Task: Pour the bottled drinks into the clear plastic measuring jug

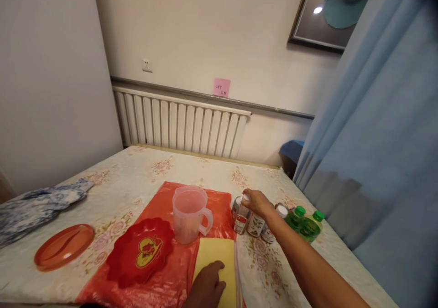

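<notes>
My right hand (258, 203) reaches out over a group of small containers, its fingers closed round the white cap of a small bottle (241, 221) with a red and white label. Beside that bottle stand a patterned can (255, 225) and other containers, partly covered by my hand and forearm. My left hand (209, 284) rests on a stack of yellow sheets (216, 252), thumb and forefinger apart, holding nothing. A translucent pink pitcher (190, 212) stands just beyond the sheets. Left of it lies a red scalloped plate (123, 253) with a yellow emblem.
Red plastic sheeting (164, 294) lies under the plate and pitcher on a flowered tablecloth (205, 169). An orange oval lid or dish (65, 246) and a blue-white cloth (37, 207) are at left. Green-capped bottles (313, 228) stand at right, near a blue curtain (376, 162).
</notes>
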A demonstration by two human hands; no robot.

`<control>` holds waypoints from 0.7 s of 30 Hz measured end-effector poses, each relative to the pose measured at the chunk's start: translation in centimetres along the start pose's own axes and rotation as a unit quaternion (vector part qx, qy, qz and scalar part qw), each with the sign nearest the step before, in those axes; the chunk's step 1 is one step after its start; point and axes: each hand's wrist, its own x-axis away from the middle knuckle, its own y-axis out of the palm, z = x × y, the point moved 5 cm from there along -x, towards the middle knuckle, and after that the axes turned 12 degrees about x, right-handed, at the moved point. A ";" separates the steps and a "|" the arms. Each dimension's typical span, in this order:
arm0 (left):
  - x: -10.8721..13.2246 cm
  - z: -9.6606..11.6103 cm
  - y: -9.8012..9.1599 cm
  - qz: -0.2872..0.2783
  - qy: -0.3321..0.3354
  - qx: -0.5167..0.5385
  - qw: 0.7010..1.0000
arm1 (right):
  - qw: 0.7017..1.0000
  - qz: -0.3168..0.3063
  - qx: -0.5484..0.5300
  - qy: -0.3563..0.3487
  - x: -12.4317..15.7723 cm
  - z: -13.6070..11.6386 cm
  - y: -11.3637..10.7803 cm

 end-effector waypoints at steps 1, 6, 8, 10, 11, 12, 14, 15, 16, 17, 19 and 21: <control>0.0 0.1 0.0 0.000 0.001 0.000 1.000 | 1.000 0.001 0.003 0.002 0.2 -0.1 0.0; 0.5 1.3 -0.4 0.001 0.001 0.004 1.000 | 0.999 0.014 0.024 0.023 1.2 -0.6 0.4; 0.7 1.4 -0.5 0.001 0.000 0.005 1.000 | 0.999 0.019 0.026 0.028 1.4 -0.8 0.7; 0.8 1.3 -0.6 0.003 0.000 0.005 1.000 | 0.999 0.022 0.022 0.023 1.4 -1.0 1.0; 0.8 1.2 -0.6 0.004 0.001 0.004 1.000 | 0.999 0.023 0.018 0.019 1.4 -1.0 1.1; 0.8 1.1 -0.6 0.006 0.002 0.003 1.000 | 1.000 0.023 0.013 0.014 1.5 -1.0 1.1; 0.7 0.8 -0.6 0.006 0.001 -0.003 1.000 | 1.000 0.024 0.002 0.008 1.6 -1.0 1.2; 0.7 0.8 -0.6 0.006 0.000 -0.007 1.000 | 1.000 0.025 -0.003 0.006 1.6 -1.1 1.1; 0.7 0.7 -0.5 0.007 0.000 -0.009 1.000 | 1.000 0.027 -0.008 0.003 1.8 -1.1 1.1; 0.6 0.7 -0.5 0.006 0.000 -0.010 1.000 | 1.000 0.029 -0.013 0.001 1.9 -1.1 0.9; 0.7 0.7 -0.5 0.005 0.003 -0.008 1.000 | 0.999 0.034 -0.022 -0.004 2.4 -1.1 0.4; 0.7 0.9 -0.6 0.004 0.007 -0.003 1.000 | 0.999 0.041 -0.031 -0.007 2.8 -1.1 -0.5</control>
